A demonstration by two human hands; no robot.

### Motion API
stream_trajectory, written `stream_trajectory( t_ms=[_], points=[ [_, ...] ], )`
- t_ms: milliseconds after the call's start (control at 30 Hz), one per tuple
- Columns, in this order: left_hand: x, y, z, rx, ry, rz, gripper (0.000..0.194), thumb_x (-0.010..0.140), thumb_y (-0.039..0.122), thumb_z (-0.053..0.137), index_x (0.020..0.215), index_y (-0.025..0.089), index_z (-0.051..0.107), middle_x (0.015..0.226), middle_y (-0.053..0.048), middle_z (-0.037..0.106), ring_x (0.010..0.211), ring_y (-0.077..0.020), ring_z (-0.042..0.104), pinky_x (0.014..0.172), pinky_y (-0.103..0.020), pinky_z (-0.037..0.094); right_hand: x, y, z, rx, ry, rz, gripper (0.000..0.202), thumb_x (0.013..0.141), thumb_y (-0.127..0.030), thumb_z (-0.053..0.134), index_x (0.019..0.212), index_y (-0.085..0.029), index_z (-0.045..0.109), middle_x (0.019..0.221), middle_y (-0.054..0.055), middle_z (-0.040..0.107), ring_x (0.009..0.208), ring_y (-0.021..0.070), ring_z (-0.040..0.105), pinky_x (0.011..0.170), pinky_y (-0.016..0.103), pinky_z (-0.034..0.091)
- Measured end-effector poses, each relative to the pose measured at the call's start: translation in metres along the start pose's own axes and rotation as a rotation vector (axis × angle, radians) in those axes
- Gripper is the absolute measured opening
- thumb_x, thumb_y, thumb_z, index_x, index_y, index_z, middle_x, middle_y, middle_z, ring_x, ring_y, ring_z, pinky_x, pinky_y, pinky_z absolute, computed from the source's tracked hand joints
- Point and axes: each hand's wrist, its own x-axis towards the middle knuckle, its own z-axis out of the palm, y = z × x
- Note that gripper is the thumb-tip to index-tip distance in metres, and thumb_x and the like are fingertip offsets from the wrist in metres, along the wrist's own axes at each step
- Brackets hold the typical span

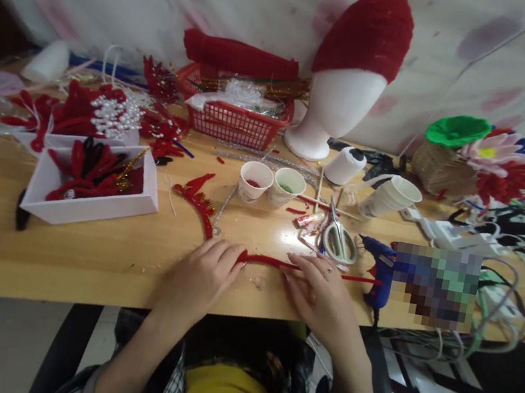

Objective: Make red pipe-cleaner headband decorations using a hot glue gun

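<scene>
A thin red chenille stem (266,261) stretches between my hands just above the table's front part. My left hand (211,272) is closed round its left end, fingertips hidden. My right hand (319,291), wearing a ring, is closed on it farther right, and the stem's thin tail sticks out toward a blue glue gun (384,272). A curved red piece with gold trim (202,206) runs up to my left hand; whether it joins the stem is hidden. Scissors with pale handles (340,241) lie just beyond my right hand.
Two paper cups (255,182) with small red and green bits stand ahead. At left is a white box (91,203) of red and black pieces. Behind are a red basket (235,122) and a white foam head (343,102) with a red cap. Cables and a power strip (463,237) crowd the right.
</scene>
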Motion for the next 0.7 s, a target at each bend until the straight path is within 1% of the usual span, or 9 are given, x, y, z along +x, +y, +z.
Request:
stream_trajectory(
  t_ms=[67, 167, 300, 467, 700],
  points=[
    [0.001, -0.005, -0.004, -0.002, 0.015, 0.033, 0.020, 0.096, 0.017, 0.055, 0.115, 0.013, 0.060, 0.104, -0.010, 0.074, 0.095, -0.0237, 0.070, 0.086, -0.039, 0.058, 0.000, 0.001, 0.001, -0.006, 0.010, 0.012, 0.029, 0.095, -0.022, 0.059, 0.123, -0.019, 0.061, 0.102, 0.011, 0.071, 0.097, 0.0272, 0.066, 0.089, 0.050, 0.054],
    [0.003, -0.010, -0.009, -0.017, 0.022, 0.047, 0.019, 0.098, 0.019, 0.052, 0.113, 0.015, 0.062, 0.102, -0.009, 0.076, 0.090, -0.0218, 0.073, 0.080, -0.035, 0.060, 0.000, 0.000, 0.002, 0.014, 0.017, 0.024, 0.031, 0.094, -0.028, 0.063, 0.124, -0.022, 0.063, 0.101, 0.010, 0.072, 0.095, 0.0268, 0.066, 0.085, 0.046, 0.054],
    [0.007, -0.015, -0.011, -0.054, 0.030, 0.068, 0.017, 0.098, 0.022, 0.053, 0.108, 0.016, 0.065, 0.098, -0.007, 0.077, 0.083, -0.0199, 0.074, 0.074, -0.032, 0.060, 0.000, -0.002, 0.006, 0.044, 0.065, 0.024, 0.025, 0.095, -0.027, 0.061, 0.119, -0.019, 0.066, 0.100, 0.011, 0.072, 0.092, 0.0253, 0.067, 0.081, 0.041, 0.055],
    [0.009, -0.015, -0.016, -0.123, 0.060, 0.118, 0.016, 0.099, 0.023, 0.052, 0.106, 0.016, 0.065, 0.095, -0.006, 0.077, 0.081, -0.0181, 0.074, 0.073, -0.030, 0.059, 0.003, -0.004, 0.009, 0.102, 0.081, 0.046, 0.019, 0.096, -0.029, 0.061, 0.110, -0.018, 0.069, 0.094, 0.010, 0.070, 0.088, 0.0216, 0.067, 0.077, 0.036, 0.056],
    [0.009, -0.013, -0.023, -0.165, 0.065, 0.095, 0.016, 0.098, 0.022, 0.055, 0.104, 0.017, 0.069, 0.094, -0.006, 0.078, 0.081, -0.0179, 0.074, 0.076, -0.030, 0.060, 0.006, -0.007, 0.004, 0.217, 0.099, 0.078, 0.016, 0.096, -0.025, 0.061, 0.105, -0.022, 0.074, 0.088, 0.007, 0.069, 0.083, 0.0200, 0.067, 0.073, 0.034, 0.056]
  ],
)
